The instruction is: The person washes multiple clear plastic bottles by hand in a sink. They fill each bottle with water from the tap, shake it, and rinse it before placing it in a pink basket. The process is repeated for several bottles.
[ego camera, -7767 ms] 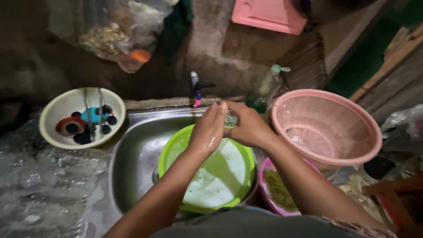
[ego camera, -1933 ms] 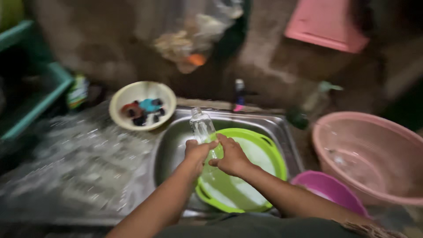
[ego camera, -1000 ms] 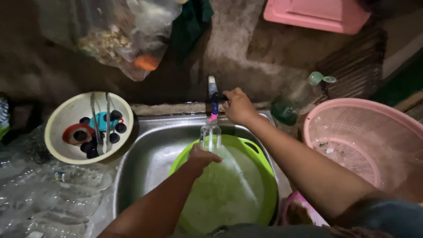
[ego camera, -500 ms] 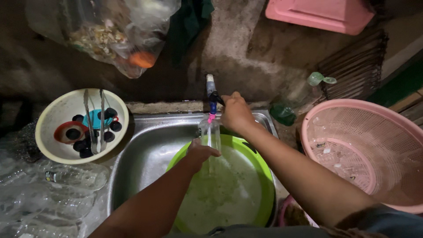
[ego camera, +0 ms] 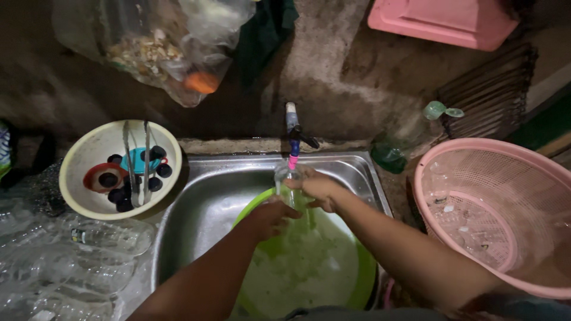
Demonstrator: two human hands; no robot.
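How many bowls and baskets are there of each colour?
Green basin in the sink: 1
Cream bowl on the left: 1
Pink basket on the right: 1
Total: 3

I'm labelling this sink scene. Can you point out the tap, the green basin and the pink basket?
tap [ego camera: 292, 128]: head view, on its upright body.
green basin [ego camera: 367, 279]: head view, on its right rim.
pink basket [ego camera: 476, 148]: head view, on its far rim.
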